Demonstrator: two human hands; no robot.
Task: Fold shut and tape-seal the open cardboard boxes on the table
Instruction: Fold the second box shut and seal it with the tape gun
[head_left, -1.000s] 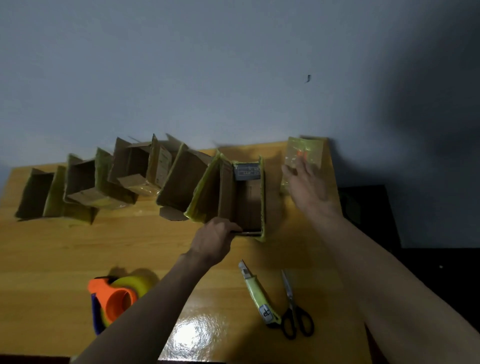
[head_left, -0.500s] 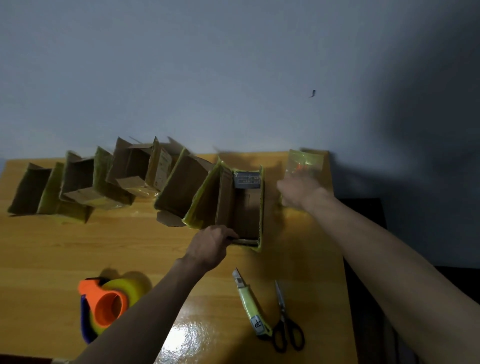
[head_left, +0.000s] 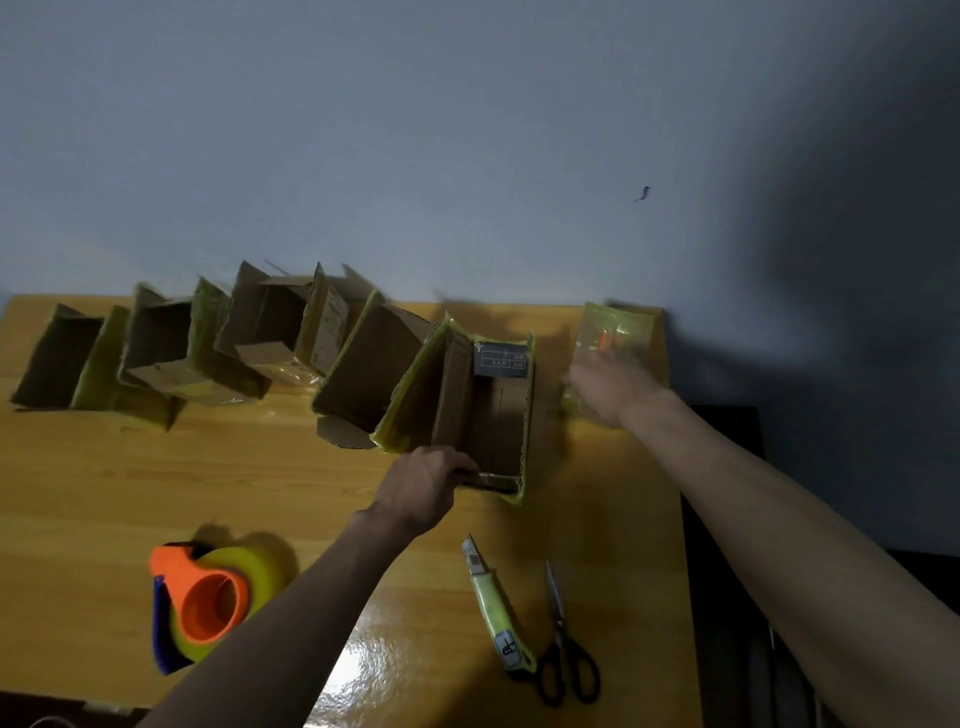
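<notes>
Several open cardboard boxes (head_left: 270, 353) line a glossy wooden table (head_left: 260, 493) from 9 to 12 o'clock, under a grey wall (head_left: 415, 130). The left hand (head_left: 423, 488) grips the nearest box (head_left: 483, 410) by its rim. The right hand (head_left: 610, 387), blurred at 2 o'clock, rests on a plastic packet (head_left: 615, 332); its grip cannot be told.

A row of open cardboard boxes (head_left: 218, 353) runs along the back of the table (head_left: 104, 493), from its left edge toward the middle. The rightmost box (head_left: 488, 410) stands at the row's right end, nearest the front. A plastic packet (head_left: 615, 332) lies to its right, by the back right corner. In front, the tape dispenser (head_left: 208, 603) sits at the left; a utility knife (head_left: 496, 613) and scissors (head_left: 563, 649) lie side by side at the right, the knife left of the scissors.
</notes>
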